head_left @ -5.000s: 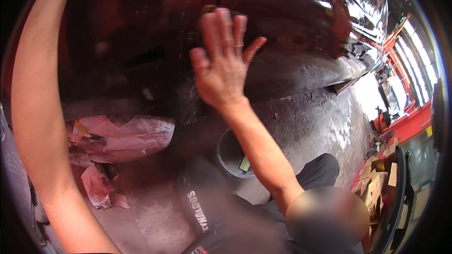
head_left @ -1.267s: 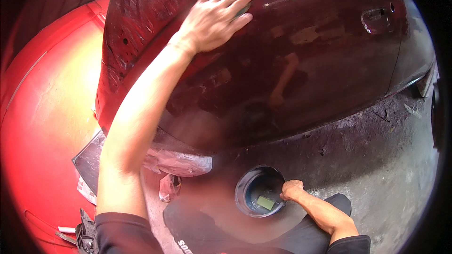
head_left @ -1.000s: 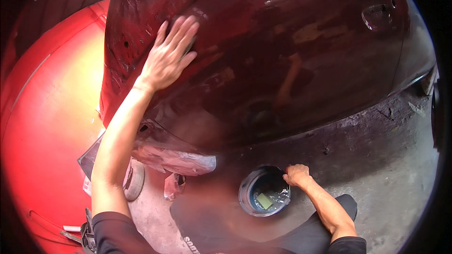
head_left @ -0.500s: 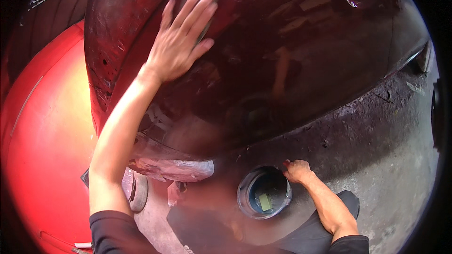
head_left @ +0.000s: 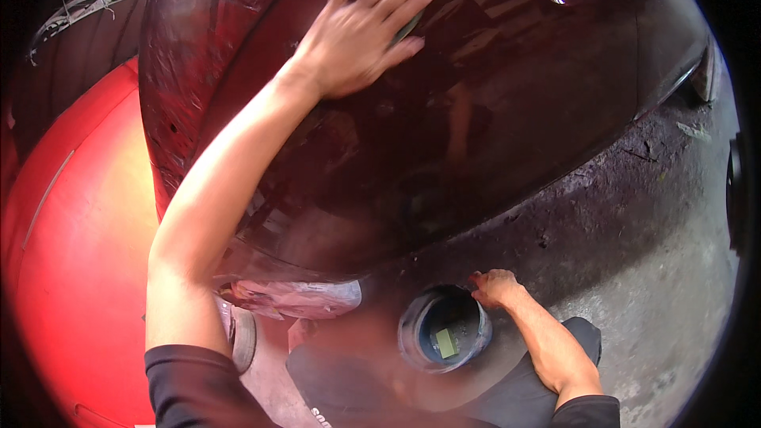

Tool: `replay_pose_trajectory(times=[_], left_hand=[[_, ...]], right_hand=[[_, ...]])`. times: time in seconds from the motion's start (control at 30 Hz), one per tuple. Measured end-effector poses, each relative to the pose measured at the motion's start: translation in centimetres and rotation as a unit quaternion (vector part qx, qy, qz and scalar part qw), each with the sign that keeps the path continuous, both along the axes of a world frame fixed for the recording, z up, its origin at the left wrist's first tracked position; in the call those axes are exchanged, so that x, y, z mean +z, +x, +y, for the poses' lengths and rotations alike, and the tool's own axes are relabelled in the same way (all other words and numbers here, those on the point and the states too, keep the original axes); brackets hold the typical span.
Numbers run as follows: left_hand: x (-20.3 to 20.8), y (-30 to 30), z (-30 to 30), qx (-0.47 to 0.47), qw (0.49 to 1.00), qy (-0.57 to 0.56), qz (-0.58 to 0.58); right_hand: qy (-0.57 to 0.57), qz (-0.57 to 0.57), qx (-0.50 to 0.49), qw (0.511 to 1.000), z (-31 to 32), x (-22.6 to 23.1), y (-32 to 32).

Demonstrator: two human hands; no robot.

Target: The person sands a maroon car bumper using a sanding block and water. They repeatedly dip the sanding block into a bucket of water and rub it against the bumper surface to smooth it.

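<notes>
Maroon, glossy car bodywork fills the far middle of the scene, its long axis slanting from the near left toward the far right, along its lower edge. The bare left hand lies over its far left part, palm toward the paint, fingers straight and spread apart, pointing to the far right. A dark greenish pad shows at the edge beneath the fingers; most of it is hidden, so its long axis cannot be told.

Near the middle, a round, dark, open-topped bucket stands on the grey concrete floor, its mouth facing up. Inside it is a pale green rectangular block, its long axis running near to far, the far end leaning slightly left. The bare right hand is at the bucket's far right rim, fingers bent; whether they clamp the rim cannot be told.

A smooth, bright red curved panel occupies the left side. Just beyond the bucket, to its left, is a crumpled pinkish-white sheet.
</notes>
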State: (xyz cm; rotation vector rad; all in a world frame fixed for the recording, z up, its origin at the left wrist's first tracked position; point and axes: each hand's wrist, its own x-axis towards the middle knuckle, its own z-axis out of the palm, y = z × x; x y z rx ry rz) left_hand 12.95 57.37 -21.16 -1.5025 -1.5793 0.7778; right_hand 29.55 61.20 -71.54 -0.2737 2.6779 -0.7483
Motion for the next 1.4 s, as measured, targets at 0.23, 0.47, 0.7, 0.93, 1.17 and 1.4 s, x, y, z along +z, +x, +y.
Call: replay_pose_trajectory(times=[0.23,0.47,0.7,0.93,1.17,1.4], left_hand=[[-1.8,1.4,-16.7,0.171,0.981,-0.089,0.001],[-2.0,-0.2,5.0,-0.014,0.997,-0.006,0.074],[-1.1,1.8,-12.1,0.149,0.989,-0.017,-0.014],[1.1,-0.3,-0.3,-0.008,0.997,0.073,-0.006],[1.1,-1.2,-2.3,-0.004,0.985,0.167,-0.036],[-2.0,-2.1,-13.3,0.126,0.932,0.337,-0.037]], right_hand=[[0.031,-0.024,0.024,0.999,0.5,1.0,0.3],[0.003,0.002,0.03,1.0,-0.6,1.0,-0.2],[0.018,-0.015,0.018,1.0,0.8,-0.2,-1.2],[0.06,-0.009,0.011,0.998,1.3,-2.4,-2.0],[0.021,0.002,0.007,1.0,0.9,-2.6,-2.5],[0.077,-0.011,0.02,0.997,1.2,-2.4,-1.8]])
